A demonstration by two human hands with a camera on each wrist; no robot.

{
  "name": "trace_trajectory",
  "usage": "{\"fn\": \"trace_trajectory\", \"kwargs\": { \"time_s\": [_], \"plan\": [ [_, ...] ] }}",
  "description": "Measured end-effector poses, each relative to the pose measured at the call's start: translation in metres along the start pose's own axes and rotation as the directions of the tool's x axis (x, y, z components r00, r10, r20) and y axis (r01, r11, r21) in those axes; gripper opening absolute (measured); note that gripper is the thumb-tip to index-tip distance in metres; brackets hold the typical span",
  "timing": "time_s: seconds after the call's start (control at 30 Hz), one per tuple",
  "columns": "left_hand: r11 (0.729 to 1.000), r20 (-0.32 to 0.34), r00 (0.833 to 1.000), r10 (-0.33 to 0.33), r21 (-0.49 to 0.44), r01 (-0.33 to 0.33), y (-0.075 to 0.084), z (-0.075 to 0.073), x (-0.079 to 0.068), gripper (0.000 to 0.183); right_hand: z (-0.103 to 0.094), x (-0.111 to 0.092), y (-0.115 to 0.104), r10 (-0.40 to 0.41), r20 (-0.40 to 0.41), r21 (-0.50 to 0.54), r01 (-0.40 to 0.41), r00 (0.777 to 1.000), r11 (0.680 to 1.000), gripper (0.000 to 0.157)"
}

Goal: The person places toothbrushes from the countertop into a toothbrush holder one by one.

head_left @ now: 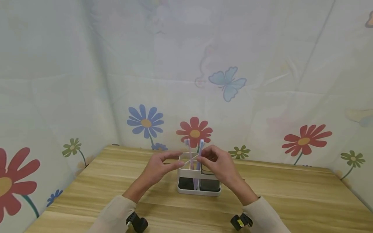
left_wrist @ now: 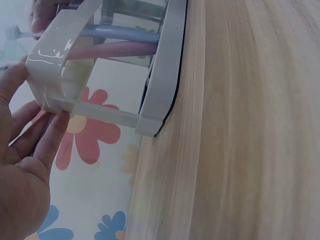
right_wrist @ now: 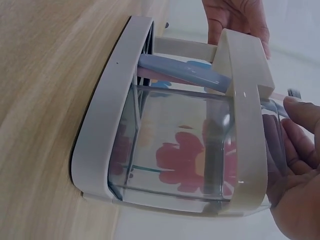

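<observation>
A white two-tier toothbrush holder [head_left: 199,193] with a dark base inset stands upright on the table. My left hand [head_left: 157,168] holds its upper frame at the left end, thumb and fingers spread around the corner. Two toothbrushes stand in its slots, heads up: a pink toothbrush [left_wrist: 115,50] and a blue toothbrush [left_wrist: 122,33]. With thumb and fingers, my right hand [head_left: 220,166] pinches the blue one just below its head. A clear cup [right_wrist: 175,150] sits in the holder's right compartment, under the right hand.
The holder stands on a wood-grain table [head_left: 279,200]. Behind the table and along its sides hangs a pale curtain [head_left: 163,81] printed with flowers and a butterfly. Each wrist wears a small black camera.
</observation>
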State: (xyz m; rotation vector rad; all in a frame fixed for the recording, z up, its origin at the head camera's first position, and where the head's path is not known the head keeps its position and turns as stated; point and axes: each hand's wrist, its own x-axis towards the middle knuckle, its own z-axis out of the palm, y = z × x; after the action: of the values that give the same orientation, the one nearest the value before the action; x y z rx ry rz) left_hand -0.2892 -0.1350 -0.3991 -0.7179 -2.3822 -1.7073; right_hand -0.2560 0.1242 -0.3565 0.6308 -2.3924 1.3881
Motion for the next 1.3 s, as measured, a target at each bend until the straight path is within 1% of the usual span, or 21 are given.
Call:
{"fn": "trace_trajectory", "kwargs": {
  "time_s": [0.27,0.43,0.6,1.03,1.2,1.3],
  "plan": [
    [1.000,-0.002,1.000,-0.001,0.004,0.001,0.003,0.000,-0.001,0.048,-0.011,0.001,0.003,-0.014,-0.056,-0.028,0.013,0.998,1.000,0.021],
    [1.000,-0.001,1.000,0.004,0.010,-0.004,0.003,0.000,-0.002,0.048,-0.025,0.000,0.003,-0.052,-0.088,-0.047,0.048,0.995,0.998,0.020],
    [1.000,0.000,1.000,0.007,0.011,-0.007,0.003,0.000,-0.001,0.048,-0.042,-0.006,0.002,-0.071,-0.116,-0.089,0.061,0.991,0.994,0.020],
    [1.000,0.000,1.000,0.001,0.013,-0.001,0.001,0.000,-0.001,0.048,-0.076,-0.026,0.004,-0.068,-0.122,-0.126,0.052,0.990,0.991,0.020],
    [1.000,0.007,1.000,-0.010,0.007,0.010,0.001,-0.001,-0.002,0.049,-0.088,-0.035,0.009,-0.064,-0.115,-0.110,0.052,0.991,0.993,0.018],
    [1.000,0.011,1.000,-0.009,0.006,0.009,0.001,0.000,-0.002,0.049,-0.096,-0.041,0.014,-0.042,-0.103,-0.095,0.032,0.994,0.995,0.018]
  ]
}}
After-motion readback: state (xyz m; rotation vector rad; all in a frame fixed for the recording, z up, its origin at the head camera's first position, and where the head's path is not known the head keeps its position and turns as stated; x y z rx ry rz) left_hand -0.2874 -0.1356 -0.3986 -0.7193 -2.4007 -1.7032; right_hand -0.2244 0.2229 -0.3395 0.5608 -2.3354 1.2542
